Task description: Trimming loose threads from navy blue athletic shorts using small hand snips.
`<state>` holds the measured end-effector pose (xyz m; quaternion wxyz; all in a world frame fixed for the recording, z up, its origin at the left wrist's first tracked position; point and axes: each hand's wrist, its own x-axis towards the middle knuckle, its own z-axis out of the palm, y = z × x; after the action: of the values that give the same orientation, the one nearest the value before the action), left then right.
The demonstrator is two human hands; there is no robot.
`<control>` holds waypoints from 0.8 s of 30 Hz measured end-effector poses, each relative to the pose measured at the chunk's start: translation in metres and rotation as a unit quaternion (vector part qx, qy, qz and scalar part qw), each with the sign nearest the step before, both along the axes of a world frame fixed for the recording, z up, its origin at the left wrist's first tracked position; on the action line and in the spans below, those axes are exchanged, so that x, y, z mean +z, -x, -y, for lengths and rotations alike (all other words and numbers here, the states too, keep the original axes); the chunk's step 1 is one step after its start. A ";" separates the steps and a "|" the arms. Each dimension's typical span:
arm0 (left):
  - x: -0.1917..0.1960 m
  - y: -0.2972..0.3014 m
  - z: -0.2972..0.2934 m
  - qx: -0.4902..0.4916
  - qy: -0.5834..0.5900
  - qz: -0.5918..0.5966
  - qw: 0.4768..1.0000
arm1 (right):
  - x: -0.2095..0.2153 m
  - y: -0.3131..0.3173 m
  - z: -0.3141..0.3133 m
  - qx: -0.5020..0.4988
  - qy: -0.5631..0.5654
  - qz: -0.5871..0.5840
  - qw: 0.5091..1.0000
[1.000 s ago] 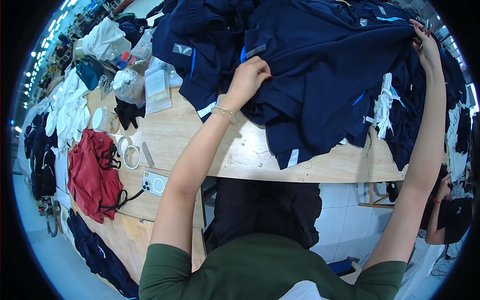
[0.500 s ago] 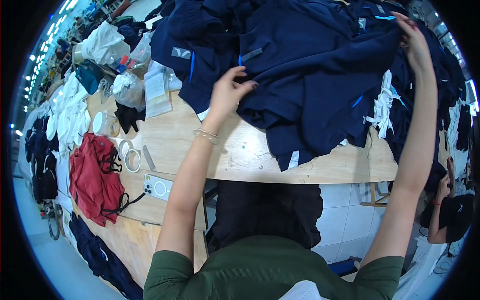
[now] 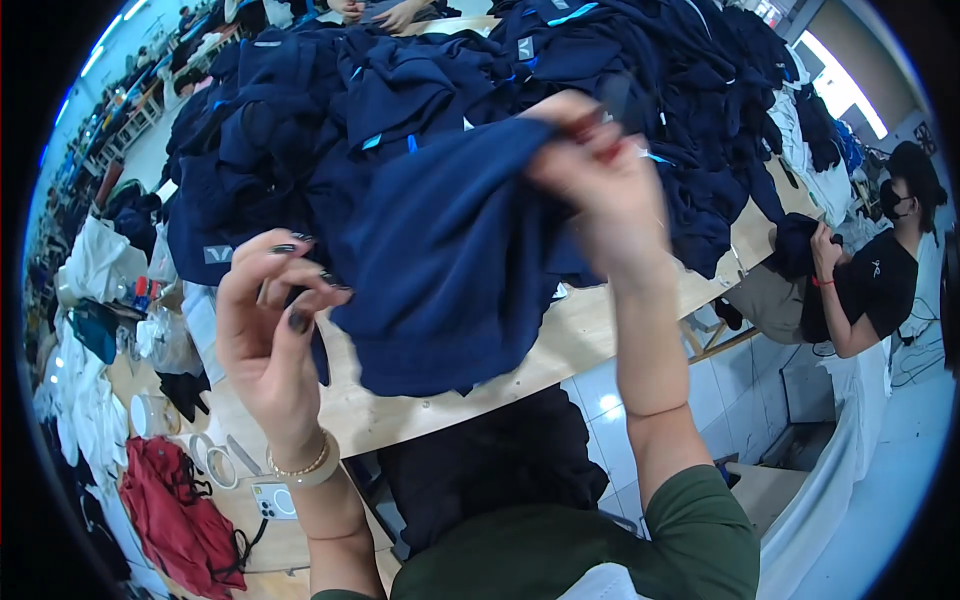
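A navy blue garment (image 3: pixel 440 270) hangs lifted in front of me over the wooden table, its wide banded edge towards me. My right hand (image 3: pixel 605 190), smeared by motion, pinches its upper right corner. Left of the garment, my left hand (image 3: pixel 275 325) is raised with bent fingers spread apart and nothing in them; the fingertips are close to the cloth's left edge. Behind both hands lies a large heap of navy garments (image 3: pixel 270 140) with grey patches and light blue trim. The lifted piece hides part of the heap.
On the table's left are a red garment (image 3: pixel 175 510), a phone (image 3: pixel 273 500), tape rolls (image 3: pixel 221 466) and plastic bags (image 3: pixel 165 340). A co-worker (image 3: pixel 870 270) in black sits at the right holding dark cloth. Another person's hands (image 3: pixel 402 14) show beyond the heap.
My right hand has come inward and towards me, lifting the garment off the table. The left hand has moved left, away from the cloth. The view has turned to the right.
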<state>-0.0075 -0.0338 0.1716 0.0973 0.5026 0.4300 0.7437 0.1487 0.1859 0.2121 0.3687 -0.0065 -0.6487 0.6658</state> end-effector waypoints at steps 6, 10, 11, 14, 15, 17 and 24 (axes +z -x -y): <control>-0.054 0.007 0.026 0.078 0.120 0.129 0.981 | 0.056 -0.060 -0.137 -0.393 -0.064 0.045 0.916; -0.086 0.004 0.040 0.075 0.207 0.162 0.962 | 0.139 -0.120 -0.254 -0.549 -0.197 0.017 0.812; -0.091 0.004 0.041 0.071 0.204 0.162 0.963 | 0.156 -0.130 -0.275 -0.547 -0.243 -0.021 0.801; -0.098 0.004 0.039 0.110 0.212 0.155 0.959 | 0.169 -0.124 -0.309 -0.648 -0.464 -0.044 0.603; -0.099 0.003 0.037 0.112 0.212 0.155 0.958 | 0.168 -0.115 -0.305 -0.705 -0.553 -0.078 0.438; -0.098 -0.001 0.035 0.111 0.218 0.155 0.957 | 0.155 -0.122 -0.300 -0.671 -0.574 0.103 0.459; -0.111 -0.018 0.016 0.042 0.284 0.161 0.944 | -0.045 -0.129 -0.347 -0.616 -0.470 0.374 0.509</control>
<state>0.0101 -0.0494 0.0610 0.2724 0.3088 0.6229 0.6652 0.2773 0.5327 0.1675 0.3584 -0.4789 -0.7771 -0.1959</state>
